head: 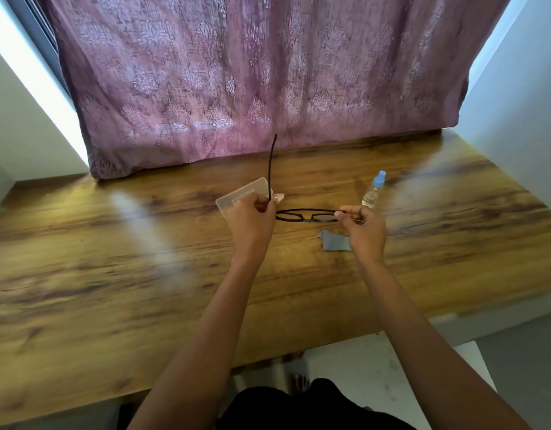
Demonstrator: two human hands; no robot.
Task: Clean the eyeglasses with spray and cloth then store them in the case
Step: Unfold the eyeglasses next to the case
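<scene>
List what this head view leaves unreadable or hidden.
- Case: print too small to read; near end hidden behind the left hand.
- Eyeglasses: right temple hidden inside the right hand; lens cleanliness too small to tell.
- Cloth: partly under the right hand.
- Spray bottle: fill level blurred.

A long wooden table (112, 274) with streaky brown grain fills the middle of the view. Behind its far edge hangs a mauve curtain (252, 72) patterned with pale damask motifs. Bright daylight shows at both sides of the curtain. Plain white walls (522, 113) flank the table, and a pale floor (376, 367) shows below its near edge.
</scene>
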